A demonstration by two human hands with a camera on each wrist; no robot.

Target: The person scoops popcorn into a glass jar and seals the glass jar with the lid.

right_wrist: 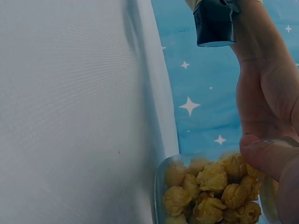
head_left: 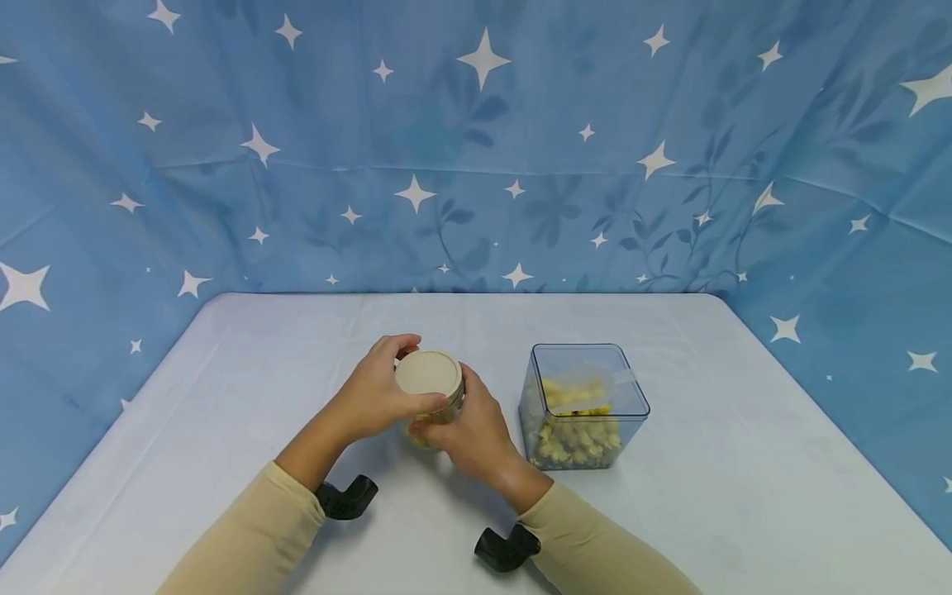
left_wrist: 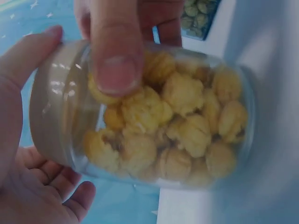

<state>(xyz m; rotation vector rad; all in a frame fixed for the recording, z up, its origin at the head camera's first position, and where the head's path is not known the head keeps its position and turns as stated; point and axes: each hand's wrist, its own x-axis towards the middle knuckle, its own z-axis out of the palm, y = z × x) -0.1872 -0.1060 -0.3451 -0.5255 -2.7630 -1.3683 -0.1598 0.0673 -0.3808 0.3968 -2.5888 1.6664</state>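
Between both hands is a clear jar point(left_wrist: 251, 140) full of caramel-coloured popcorn point(left_wrist: 184, 130), with a cream lid point(head_left: 428, 373) on it. My left hand point(head_left: 373, 395) grips the lid, fingers behind and thumb across the front. Lower down, my right hand point(head_left: 476, 426) holds the jar's body, and its thumb point(left_wrist: 117, 70) presses on the side in the left wrist view. The jar is upright over the table in the head view; whether its base touches the tabletop cannot be told. In the right wrist view, popcorn shows through the jar's lower part.
To the right of the hands stands a clear bluish square box point(head_left: 530, 413) with popcorn point(head_left: 576, 444) and a yellow-printed packet point(head_left: 580, 398) in it. A white cloth covers the table point(head_left: 260, 364). Behind it hangs a blue star-patterned curtain point(head_left: 312, 107).
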